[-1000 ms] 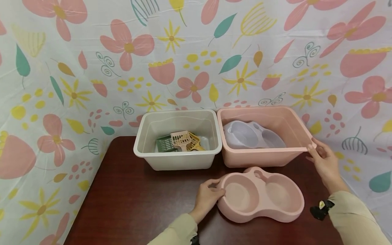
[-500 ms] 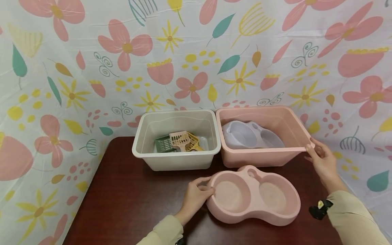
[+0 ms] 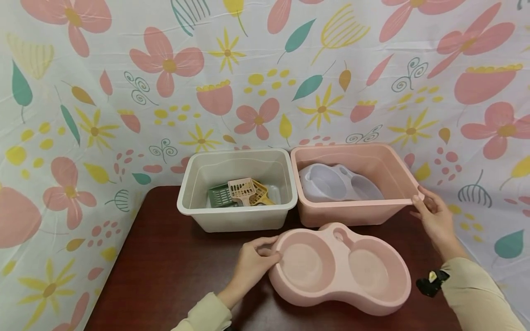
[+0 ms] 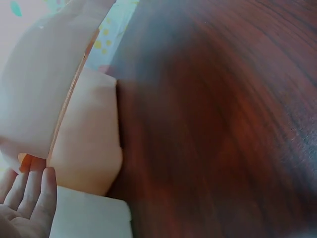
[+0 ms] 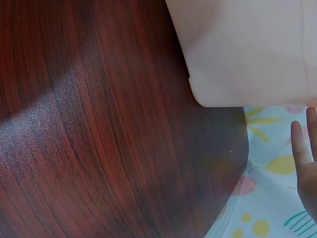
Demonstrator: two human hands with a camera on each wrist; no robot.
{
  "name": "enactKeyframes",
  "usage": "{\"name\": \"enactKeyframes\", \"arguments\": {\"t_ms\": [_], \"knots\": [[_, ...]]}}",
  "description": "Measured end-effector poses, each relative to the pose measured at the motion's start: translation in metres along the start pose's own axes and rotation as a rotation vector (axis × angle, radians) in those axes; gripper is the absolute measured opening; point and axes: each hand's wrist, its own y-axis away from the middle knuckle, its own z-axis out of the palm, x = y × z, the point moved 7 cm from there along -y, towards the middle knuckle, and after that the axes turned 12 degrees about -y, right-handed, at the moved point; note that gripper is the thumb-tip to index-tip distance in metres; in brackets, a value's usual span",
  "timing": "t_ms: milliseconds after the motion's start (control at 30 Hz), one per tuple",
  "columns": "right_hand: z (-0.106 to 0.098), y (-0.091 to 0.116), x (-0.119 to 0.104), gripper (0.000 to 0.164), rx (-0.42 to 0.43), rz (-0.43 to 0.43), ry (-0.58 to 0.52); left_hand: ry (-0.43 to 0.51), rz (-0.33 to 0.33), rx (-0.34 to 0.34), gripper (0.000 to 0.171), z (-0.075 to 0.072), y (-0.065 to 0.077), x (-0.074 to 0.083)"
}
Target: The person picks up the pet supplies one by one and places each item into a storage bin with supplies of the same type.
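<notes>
My left hand [image 3: 252, 262] grips a pink double pet bowl [image 3: 341, 271] by its left rim, thumb over the edge. In the left wrist view the bowl [image 4: 39, 89] shows its outer side, with my fingers [image 4: 47, 193] at its edge. The bowl is tilted slightly, in front of the tubs. My right hand [image 3: 436, 223] pinches the front right corner of a pink litter tub [image 3: 352, 214]. A pale lavender double bowl [image 3: 349, 186] leans inside that tub. In the right wrist view some fingers [image 5: 298, 141] extend beside the tub wall [image 5: 247, 59].
A white litter tub [image 3: 240, 220] stands left of the pink one, their rims side by side. Green, pink and yellow litter scoops [image 3: 242, 191] lie in it. The dark wooden table [image 3: 165, 276] ends at a flowered cloth [image 3: 256, 69] behind and at the sides.
My left hand has moved left and slightly toward me with the pink bowl, which has turned a little and looks larger. My right hand stays at the tub's corner.
</notes>
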Motion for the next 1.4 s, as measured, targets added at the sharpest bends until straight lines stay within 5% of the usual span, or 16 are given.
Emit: {"name": "enactKeyframes", "arguments": {"t_ms": [367,833,1400], "knots": [[0.001,0.000,0.001,0.043,0.012,-0.016,0.003,-0.103,0.062,0.034,0.035,-0.026,0.001,0.025],[0.002,0.001,0.000,0.041,0.022,-0.034,-0.033,-0.065,0.119,0.083,0.030,-0.055,-0.006,0.053],[0.005,0.003,-0.002,0.040,0.030,-0.035,-0.040,-0.103,0.156,0.133,0.031,-0.080,-0.037,0.088]]}}
